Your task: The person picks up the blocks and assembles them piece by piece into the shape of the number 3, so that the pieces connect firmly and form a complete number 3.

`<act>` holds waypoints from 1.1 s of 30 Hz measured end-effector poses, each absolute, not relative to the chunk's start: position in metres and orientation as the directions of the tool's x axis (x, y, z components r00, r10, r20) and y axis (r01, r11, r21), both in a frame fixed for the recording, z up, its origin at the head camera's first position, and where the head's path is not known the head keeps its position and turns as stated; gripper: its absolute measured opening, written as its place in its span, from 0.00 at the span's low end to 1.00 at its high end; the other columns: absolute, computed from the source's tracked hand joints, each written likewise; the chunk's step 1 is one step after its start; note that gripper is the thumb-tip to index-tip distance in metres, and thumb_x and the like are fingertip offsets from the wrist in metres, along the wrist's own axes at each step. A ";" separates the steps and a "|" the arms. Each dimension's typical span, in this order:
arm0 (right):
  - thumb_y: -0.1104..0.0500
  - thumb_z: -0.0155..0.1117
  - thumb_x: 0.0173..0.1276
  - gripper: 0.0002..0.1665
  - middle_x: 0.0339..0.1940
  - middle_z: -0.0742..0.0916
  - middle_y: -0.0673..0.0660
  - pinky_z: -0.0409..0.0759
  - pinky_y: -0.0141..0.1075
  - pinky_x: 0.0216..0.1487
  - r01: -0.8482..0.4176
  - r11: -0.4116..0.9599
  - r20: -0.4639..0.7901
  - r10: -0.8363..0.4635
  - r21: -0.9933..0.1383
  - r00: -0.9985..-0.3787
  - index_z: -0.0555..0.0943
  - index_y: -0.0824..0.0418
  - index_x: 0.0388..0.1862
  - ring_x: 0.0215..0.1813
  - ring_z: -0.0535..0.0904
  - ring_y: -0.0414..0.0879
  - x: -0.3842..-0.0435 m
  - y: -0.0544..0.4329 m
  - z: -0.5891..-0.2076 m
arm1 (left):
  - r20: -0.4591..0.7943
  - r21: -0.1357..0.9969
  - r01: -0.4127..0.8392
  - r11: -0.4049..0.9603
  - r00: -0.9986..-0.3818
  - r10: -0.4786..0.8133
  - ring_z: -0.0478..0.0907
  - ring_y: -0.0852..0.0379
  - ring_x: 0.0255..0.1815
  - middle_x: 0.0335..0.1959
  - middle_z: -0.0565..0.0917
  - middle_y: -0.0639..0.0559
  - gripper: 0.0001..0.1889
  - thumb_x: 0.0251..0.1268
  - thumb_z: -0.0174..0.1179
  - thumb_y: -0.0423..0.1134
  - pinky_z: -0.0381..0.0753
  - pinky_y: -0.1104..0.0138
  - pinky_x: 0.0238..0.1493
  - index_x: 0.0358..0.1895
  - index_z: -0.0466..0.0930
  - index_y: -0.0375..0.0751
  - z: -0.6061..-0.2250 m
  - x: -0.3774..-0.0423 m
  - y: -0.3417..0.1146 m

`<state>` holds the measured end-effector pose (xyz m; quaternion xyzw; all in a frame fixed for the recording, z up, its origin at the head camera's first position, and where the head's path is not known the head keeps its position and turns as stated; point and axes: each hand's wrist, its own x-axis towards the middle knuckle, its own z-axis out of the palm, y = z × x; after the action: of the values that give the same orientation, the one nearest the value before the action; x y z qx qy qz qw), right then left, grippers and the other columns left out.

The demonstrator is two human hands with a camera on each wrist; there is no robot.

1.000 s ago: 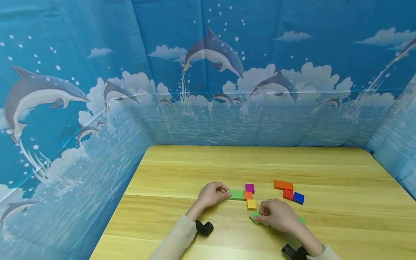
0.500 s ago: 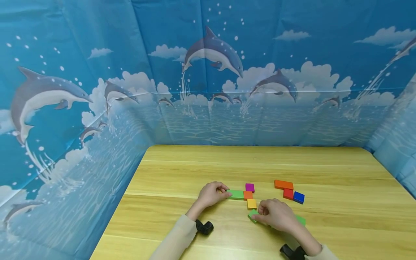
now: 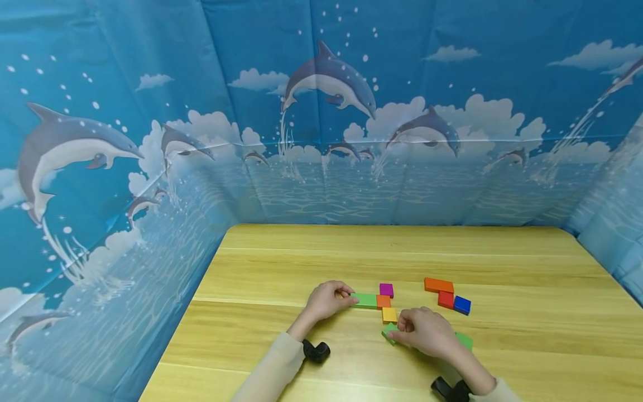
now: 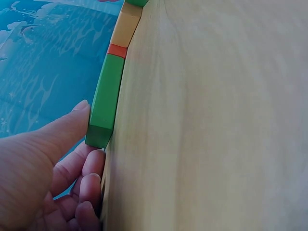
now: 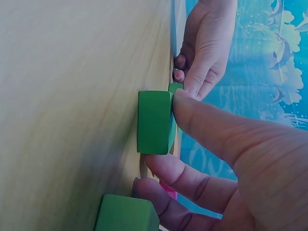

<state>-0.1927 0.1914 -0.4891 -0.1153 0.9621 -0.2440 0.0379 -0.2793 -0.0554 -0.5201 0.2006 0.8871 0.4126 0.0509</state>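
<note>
At the left end of a long green block [image 3: 365, 301], my left hand [image 3: 327, 300] pinches it by thumb and fingers. That block meets a small orange block [image 3: 383, 301], with a magenta block [image 3: 386, 290] behind and a yellow block [image 3: 389, 315] in front. My right hand [image 3: 427, 332] pinches a small green block [image 3: 389, 331] between thumb and index finger; it sits turned at an angle near the yellow one. In the right wrist view this green block [image 5: 155, 122] rests on the table. Another green block [image 3: 464, 340] lies partly hidden behind the right hand.
Farther right on the wooden table [image 3: 301, 257] lie a long orange block [image 3: 438, 285], a red block [image 3: 445, 300] and a blue block [image 3: 462, 305], corner to corner. A dolphin-printed curtain [image 3: 326, 184] encloses the back and sides.
The small green block has shifted slightly left with the right fingers, closer below the yellow block. My left hand has stayed in place on the long green block.
</note>
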 end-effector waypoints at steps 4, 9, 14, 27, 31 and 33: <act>0.38 0.71 0.53 0.21 0.16 0.71 0.44 0.59 0.34 0.25 -0.212 0.852 -0.007 -0.246 -0.479 -0.969 0.72 0.48 0.19 0.23 0.64 0.40 -0.193 0.192 -0.489 | 0.072 0.752 0.310 0.581 -0.916 0.396 0.71 0.65 0.23 0.27 0.77 0.64 0.12 0.59 0.66 0.51 0.70 0.69 0.30 0.39 0.84 0.49 -0.520 -0.279 -0.055; 0.38 0.71 0.53 0.21 0.16 0.71 0.44 0.58 0.33 0.24 -0.220 0.848 -0.002 -0.252 -0.482 -0.968 0.72 0.48 0.19 0.21 0.64 0.40 -0.194 0.192 -0.488 | 0.070 0.752 0.310 0.582 -0.915 0.397 0.71 0.66 0.24 0.27 0.77 0.64 0.12 0.59 0.65 0.51 0.70 0.69 0.31 0.39 0.84 0.49 -0.519 -0.279 -0.055; 0.38 0.69 0.56 0.21 0.15 0.71 0.44 0.58 0.33 0.23 -0.233 0.839 0.007 -0.263 -0.491 -0.965 0.72 0.47 0.19 0.20 0.64 0.39 -0.195 0.194 -0.487 | 0.069 0.754 0.308 0.580 -0.915 0.397 0.71 0.66 0.24 0.28 0.77 0.64 0.12 0.60 0.65 0.51 0.70 0.68 0.31 0.39 0.84 0.48 -0.518 -0.278 -0.055; 0.44 0.62 0.66 0.13 0.22 0.77 0.42 0.69 0.33 0.24 -0.306 0.750 0.098 -0.309 -0.586 -0.946 0.81 0.50 0.30 0.24 0.70 0.36 -0.194 0.243 -0.471 | 0.071 0.745 0.308 0.591 -0.919 0.388 0.72 0.66 0.24 0.27 0.77 0.64 0.12 0.60 0.65 0.52 0.70 0.69 0.32 0.39 0.84 0.50 -0.519 -0.278 -0.055; 0.46 0.64 0.66 0.12 0.28 0.79 0.42 0.74 0.33 0.30 -0.386 0.674 0.087 -0.433 -0.630 -0.897 0.82 0.53 0.36 0.29 0.73 0.35 -0.190 0.262 -0.470 | 0.074 0.745 0.311 0.590 -0.917 0.391 0.72 0.66 0.24 0.27 0.77 0.65 0.12 0.60 0.65 0.52 0.71 0.69 0.32 0.39 0.84 0.50 -0.521 -0.279 -0.055; 0.45 0.66 0.63 0.15 0.31 0.79 0.41 0.75 0.34 0.34 -0.393 0.666 0.055 -0.468 -0.634 -0.882 0.82 0.54 0.39 0.33 0.74 0.36 -0.188 0.269 -0.471 | 0.079 0.747 0.316 0.585 -0.915 0.395 0.72 0.66 0.25 0.27 0.77 0.64 0.12 0.59 0.65 0.52 0.71 0.69 0.32 0.39 0.84 0.49 -0.521 -0.279 -0.055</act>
<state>-0.1881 0.2690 -0.4707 -0.2364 0.9109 -0.3335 0.0563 -0.2790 -0.0552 -0.5215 0.2000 0.8890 0.4091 0.0478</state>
